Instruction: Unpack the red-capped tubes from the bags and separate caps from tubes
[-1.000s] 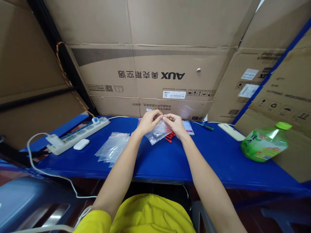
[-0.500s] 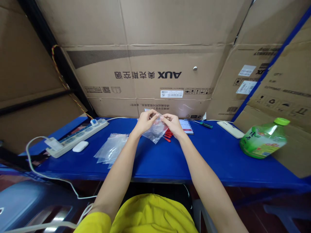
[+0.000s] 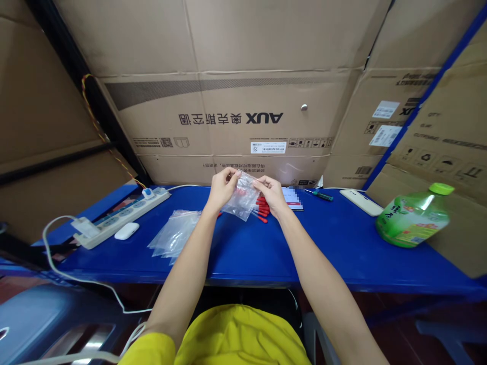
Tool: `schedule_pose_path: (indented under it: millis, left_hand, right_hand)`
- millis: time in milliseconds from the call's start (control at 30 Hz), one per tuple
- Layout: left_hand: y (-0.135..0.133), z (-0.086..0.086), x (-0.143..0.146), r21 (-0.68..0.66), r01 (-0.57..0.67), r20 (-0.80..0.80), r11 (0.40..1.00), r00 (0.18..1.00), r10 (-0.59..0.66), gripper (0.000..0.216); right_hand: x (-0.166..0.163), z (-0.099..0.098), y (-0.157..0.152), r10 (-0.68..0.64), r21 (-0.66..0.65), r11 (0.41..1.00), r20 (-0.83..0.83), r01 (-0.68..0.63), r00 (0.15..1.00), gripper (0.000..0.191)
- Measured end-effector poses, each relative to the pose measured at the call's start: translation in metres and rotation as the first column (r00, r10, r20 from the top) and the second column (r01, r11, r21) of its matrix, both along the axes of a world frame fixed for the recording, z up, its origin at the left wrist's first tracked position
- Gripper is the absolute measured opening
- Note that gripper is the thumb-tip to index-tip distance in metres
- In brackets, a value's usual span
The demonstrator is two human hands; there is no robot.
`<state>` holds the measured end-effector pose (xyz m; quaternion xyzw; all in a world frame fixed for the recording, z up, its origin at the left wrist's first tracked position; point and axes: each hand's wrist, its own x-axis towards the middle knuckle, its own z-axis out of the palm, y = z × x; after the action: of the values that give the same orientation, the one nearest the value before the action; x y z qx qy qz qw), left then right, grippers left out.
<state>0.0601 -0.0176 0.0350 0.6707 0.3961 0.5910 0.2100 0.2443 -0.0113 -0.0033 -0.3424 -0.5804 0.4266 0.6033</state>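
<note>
Between my two hands hangs a clear plastic zip bag [image 3: 239, 205], held by its upper corners above the table. My left hand [image 3: 224, 186] pinches the bag's left top edge. At its right top edge, the fingers of my right hand [image 3: 269, 190] are closed on the plastic. Several red-ended slim pieces [image 3: 262, 209] lie behind and beside the bag, close to my right hand; the bag and hand partly cover them, and their kind is unclear. A fanned stack of clear zip bags [image 3: 175, 233] rests to the left of my left forearm.
A power strip [image 3: 125, 215] with plugs and a white earbud case [image 3: 127, 231] are on the left. Behind my right hand lies a phone [image 3: 292, 197]. Further right are a screwdriver [image 3: 321, 195], a pale phone-like slab [image 3: 360, 202] and a green bottle [image 3: 413, 220]. Cardboard walls [image 3: 236, 45] enclose the blue table.
My hands have moved apart from each other, and the bag is now spread between them. More of the red-ended pieces show beside it.
</note>
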Motion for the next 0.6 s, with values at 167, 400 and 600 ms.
schedule_pose_path:
  millis: [167, 400, 600]
  left_hand:
    - [-0.001, 0.002, 0.004, -0.059, 0.043, 0.098, 0.997, 0.994, -0.037, 0.021]
    - [-0.033, 0.009, -0.016, -0.126, -0.120, 0.069, 0.985, 0.989, 0.130, 0.024]
    - [-0.080, 0.010, -0.060, -0.137, -0.311, -0.066, 0.941, 0.950, 0.305, 0.029]
  right_hand:
    - [-0.002, 0.001, 0.001, -0.023, -0.031, 0.999, -0.033, 0.022, 0.999, 0.046]
    - [-0.011, 0.007, -0.010, 0.080, -0.086, 0.993, -0.070, -0.086, 0.994, 0.050]
    - [-0.049, 0.004, -0.031, 0.275, -0.083, 0.958, -0.001, -0.274, 0.961, 0.050]
